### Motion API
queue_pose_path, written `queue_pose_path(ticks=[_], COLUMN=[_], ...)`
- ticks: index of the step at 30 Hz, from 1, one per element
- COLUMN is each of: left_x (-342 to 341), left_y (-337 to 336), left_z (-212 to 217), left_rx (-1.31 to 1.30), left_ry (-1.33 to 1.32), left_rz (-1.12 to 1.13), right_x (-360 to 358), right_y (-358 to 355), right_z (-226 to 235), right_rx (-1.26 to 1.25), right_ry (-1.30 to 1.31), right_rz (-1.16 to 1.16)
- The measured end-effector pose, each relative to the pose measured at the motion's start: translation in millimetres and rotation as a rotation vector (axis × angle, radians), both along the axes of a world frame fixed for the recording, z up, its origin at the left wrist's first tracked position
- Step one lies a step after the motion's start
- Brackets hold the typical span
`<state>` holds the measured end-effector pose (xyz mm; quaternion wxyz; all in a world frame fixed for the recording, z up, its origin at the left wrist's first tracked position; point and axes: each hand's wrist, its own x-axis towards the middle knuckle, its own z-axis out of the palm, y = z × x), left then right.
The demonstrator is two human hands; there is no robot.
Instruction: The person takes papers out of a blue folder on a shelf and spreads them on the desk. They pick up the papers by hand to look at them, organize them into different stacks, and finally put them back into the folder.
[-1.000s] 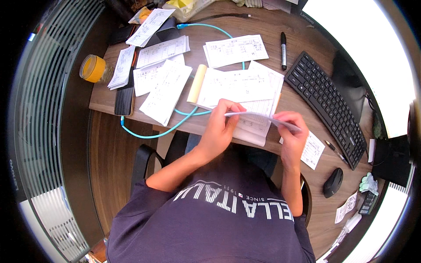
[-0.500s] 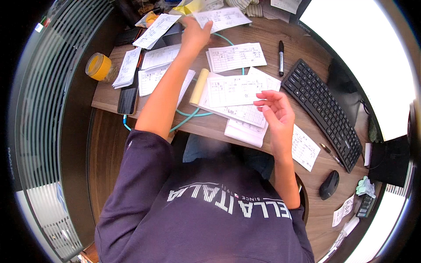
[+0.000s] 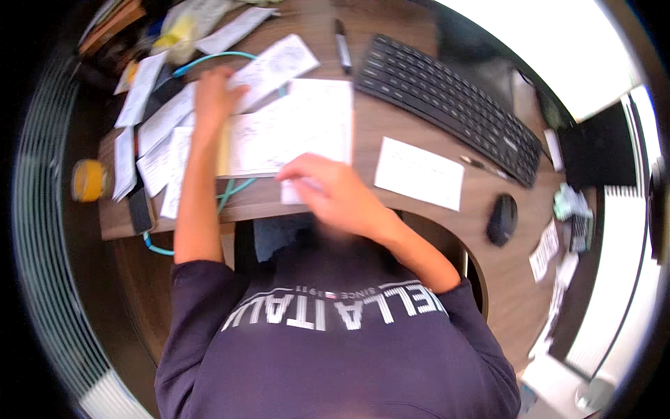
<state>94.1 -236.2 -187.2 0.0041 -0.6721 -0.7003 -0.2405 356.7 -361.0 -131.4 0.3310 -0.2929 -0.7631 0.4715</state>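
My left hand is over the far left part of the desk, its thumb touching the left end of a paper slip. Its fingers are smeared, so I cannot tell whether they grip the slip. Below lies a pad of printed, handwritten sheets with a yellowish left edge. My right hand hovers at the pad's near edge, fingers bent, thumb apart, nothing visible in it. Several more paper slips overlap left of my left forearm. Another slip lies farther back.
To the right are a black keyboard, a marker, a loose sheet, a pen and a mouse. On the left stand a phone with a teal cable nearby and a yellow-topped jar.
The view has turned, shifting the desk leftward. My left hand has left the slip at the back and come nearer to another one. My right hand has moved left to the pad's near edge.
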Motion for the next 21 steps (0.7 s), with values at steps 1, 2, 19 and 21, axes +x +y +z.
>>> queue_pose_path(ticks=[1, 2, 19, 21], left_x=[1, 0, 50, 48], left_y=[1, 7, -14, -16], left_z=[-6, -3, 28, 26], left_rx=[-0.001, -0.023, 0.048, 0.058], left_ry=[-0.050, 0.015, -0.114, -0.130], left_rz=[0.014, 0.005, -0.084, -0.082], right_x=[2, 6, 57, 48], right_y=[-5, -9, -64, -59], right_z=[2, 3, 124, 123], right_rx=[0.017, 0.023, 1.599, 1.549], right_ry=[0.012, 0.035, 0.905, 1.000], right_rz=[0.041, 0.021, -0.197, -0.113])
